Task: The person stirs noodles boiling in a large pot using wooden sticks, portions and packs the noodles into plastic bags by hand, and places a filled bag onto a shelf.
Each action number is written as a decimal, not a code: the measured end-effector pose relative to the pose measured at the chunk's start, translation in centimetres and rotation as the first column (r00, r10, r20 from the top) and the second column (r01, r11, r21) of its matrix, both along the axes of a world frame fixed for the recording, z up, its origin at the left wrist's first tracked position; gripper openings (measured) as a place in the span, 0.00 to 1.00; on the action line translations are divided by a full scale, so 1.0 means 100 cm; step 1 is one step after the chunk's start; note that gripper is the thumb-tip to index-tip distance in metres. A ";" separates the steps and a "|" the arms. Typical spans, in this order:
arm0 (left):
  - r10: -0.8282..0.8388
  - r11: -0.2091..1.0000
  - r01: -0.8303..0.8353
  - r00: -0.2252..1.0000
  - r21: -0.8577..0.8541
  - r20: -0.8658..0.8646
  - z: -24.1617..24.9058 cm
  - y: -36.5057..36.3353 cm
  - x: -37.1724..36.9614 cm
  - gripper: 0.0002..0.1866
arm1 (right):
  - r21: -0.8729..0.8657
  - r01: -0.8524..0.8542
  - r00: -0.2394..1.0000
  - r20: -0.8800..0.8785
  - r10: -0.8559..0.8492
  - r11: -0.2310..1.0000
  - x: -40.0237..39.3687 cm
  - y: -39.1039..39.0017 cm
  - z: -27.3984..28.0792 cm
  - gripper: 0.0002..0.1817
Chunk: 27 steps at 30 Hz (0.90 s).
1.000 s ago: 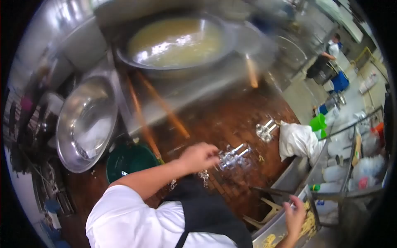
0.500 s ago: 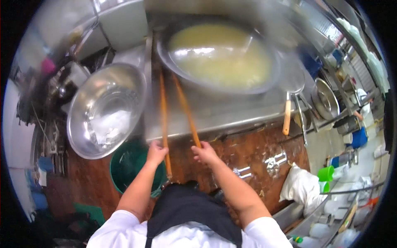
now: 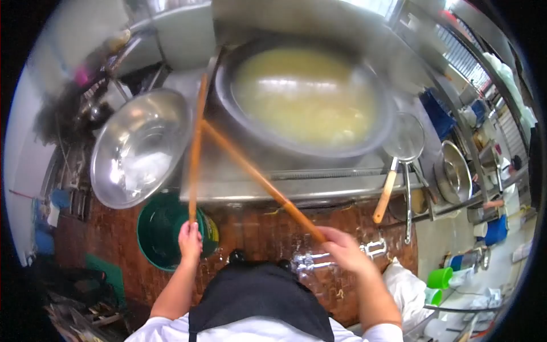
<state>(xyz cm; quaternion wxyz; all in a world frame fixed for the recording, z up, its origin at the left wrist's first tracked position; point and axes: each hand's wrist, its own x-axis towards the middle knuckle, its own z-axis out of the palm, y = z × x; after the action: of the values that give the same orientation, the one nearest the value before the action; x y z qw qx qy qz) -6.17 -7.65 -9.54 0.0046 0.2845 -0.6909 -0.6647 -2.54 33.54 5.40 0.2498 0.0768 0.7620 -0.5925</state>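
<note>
Gripped in my left hand (image 3: 191,242) is the lower end of a long wooden stick (image 3: 196,154), which rises almost straight up beside the stove. My right hand (image 3: 345,249) is closed around the near end of a second wooden stick (image 3: 268,185), slanting up and left. The far end of this one overlaps the first stick in the view. Both sticks are outside the large wok (image 3: 231,111), at its left and front. Cloudy yellow liquid (image 3: 305,102) fills the wok, and steam blurs parts of it.
A wide metal basin (image 3: 111,154) stands left of the stove, above a dark green bucket (image 3: 149,242) on the wet floor (image 3: 250,228). Right of the wok lies a strainer (image 3: 405,137) with a wooden handle. Further right are a metal bowl (image 3: 447,176), a white sack (image 3: 401,290) and green containers (image 3: 440,278).
My hands have moved apart, the left to the left and down, the right to the right and down. The sticks went from nearly side by side to meeting at their far ends, left of the wok.
</note>
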 end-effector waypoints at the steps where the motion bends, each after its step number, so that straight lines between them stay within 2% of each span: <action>1: -0.004 1.000 0.005 0.997 0.006 -0.076 0.002 -0.005 0.002 0.13 | 0.030 -0.027 0.997 -0.065 0.029 0.999 0.000 0.014 0.037 0.27; 3: -0.074 0.997 0.071 0.994 -0.032 -0.077 0.029 -0.014 -0.017 0.13 | 0.244 -0.004 0.965 -0.253 0.068 0.970 0.002 0.037 0.101 0.27; 4: -0.171 0.985 0.170 0.983 -0.023 -0.065 0.035 -0.029 -0.034 0.11 | 0.469 0.037 0.931 -0.338 0.141 0.883 0.003 0.046 0.135 0.26; 5: -0.269 0.963 0.268 0.962 -0.016 -0.055 0.044 -0.042 -0.054 0.09 | 0.659 0.101 0.888 -0.398 0.231 0.746 0.004 0.046 0.168 0.25; 6: -0.273 0.955 0.277 0.961 0.102 -0.048 0.070 -0.042 -0.072 0.07 | 0.720 0.194 0.905 -0.394 0.163 0.666 0.005 0.038 0.205 0.22; 7: -0.365 0.920 0.366 0.930 0.142 -0.028 0.093 -0.047 -0.091 0.10 | 0.774 0.277 0.913 -0.397 0.094 0.570 0.009 0.028 0.235 0.20; 9: -0.469 0.857 0.481 0.877 0.184 -0.105 0.117 -0.060 -0.123 0.21 | 0.798 0.390 0.836 -0.516 0.187 0.460 0.014 0.017 0.267 0.17; 10: -0.472 0.866 0.476 0.879 0.152 -0.064 0.128 -0.058 -0.137 0.22 | 0.836 0.425 0.853 -0.498 0.154 0.348 0.008 -0.007 0.283 0.15; 11: -0.470 0.875 0.469 0.882 0.117 -0.019 0.134 -0.058 -0.148 0.23 | 0.839 0.431 0.851 -0.500 0.160 0.333 0.000 -0.020 0.289 0.15; 13: -0.503 0.859 0.503 0.864 0.099 -0.020 0.131 -0.068 -0.169 0.22 | 0.950 0.310 0.885 -0.304 0.353 0.041 -0.021 -0.040 0.297 0.13; 16: -0.555 0.832 0.555 0.831 0.021 0.016 0.118 -0.094 -0.192 0.19 | 0.971 0.227 0.883 -0.176 0.435 -0.069 -0.074 -0.064 0.266 0.09; 18: -0.577 0.812 0.581 0.813 -0.046 0.086 0.121 -0.106 -0.199 0.14 | 0.983 0.165 0.859 -0.107 0.500 -0.074 -0.127 -0.050 0.207 0.08; 19: -0.578 0.812 0.582 0.812 -0.043 0.086 0.122 -0.110 -0.202 0.14 | 0.974 0.225 0.815 -0.207 0.542 0.033 -0.150 -0.050 0.176 0.08; 20: -0.586 0.804 0.593 0.801 -0.034 0.124 0.120 -0.115 -0.205 0.13 | 0.993 0.108 0.878 -0.074 0.474 -0.046 -0.180 -0.054 0.150 0.09; 21: -0.590 0.799 0.601 0.791 -0.022 0.162 0.118 -0.118 -0.207 0.12 | 0.996 0.072 0.906 -0.043 0.421 -0.054 -0.212 -0.052 0.124 0.11; 23: -0.546 0.833 0.552 0.817 0.023 0.187 0.123 -0.122 -0.209 0.13 | 0.998 0.054 0.942 -0.048 0.331 -0.011 -0.269 -0.047 0.092 0.12; 27: -0.458 0.875 0.479 0.865 -0.067 0.204 0.148 -0.122 -0.231 0.19 | 0.990 0.132 0.956 -0.141 0.258 0.050 -0.364 -0.024 0.045 0.14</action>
<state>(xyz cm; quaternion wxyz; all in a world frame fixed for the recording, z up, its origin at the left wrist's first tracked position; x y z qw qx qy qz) -29.32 -19.84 5.28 -0.2038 0.1668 -0.7739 -0.5760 -38.95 31.17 9.93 0.0428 0.1088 0.9878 0.1032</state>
